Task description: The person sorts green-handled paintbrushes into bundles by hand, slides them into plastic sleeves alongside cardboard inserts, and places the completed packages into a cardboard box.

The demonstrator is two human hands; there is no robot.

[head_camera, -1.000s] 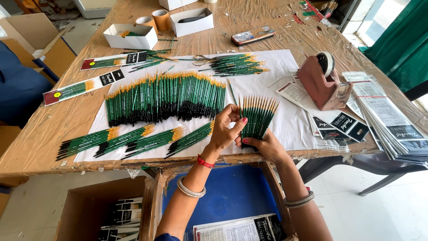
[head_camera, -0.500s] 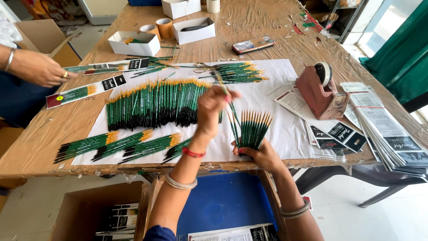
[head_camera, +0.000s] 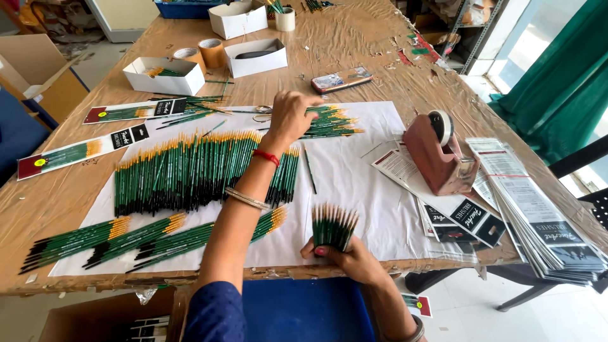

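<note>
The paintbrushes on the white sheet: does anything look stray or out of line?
One does. A single brush lies alone on the white sheet, right of the big row of brushes, apart from any bundle. The table's plastic covering is wrinkled all over.

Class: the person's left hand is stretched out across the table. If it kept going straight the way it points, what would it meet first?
Probably the small heap of green brushes just beyond the left hand; depth is hard to judge.

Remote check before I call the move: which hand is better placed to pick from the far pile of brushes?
Left. The left hand already reaches over the far brush pile by the phone, while the right hand is at the table edge, its grip full with a fanned brush bundle.
</note>
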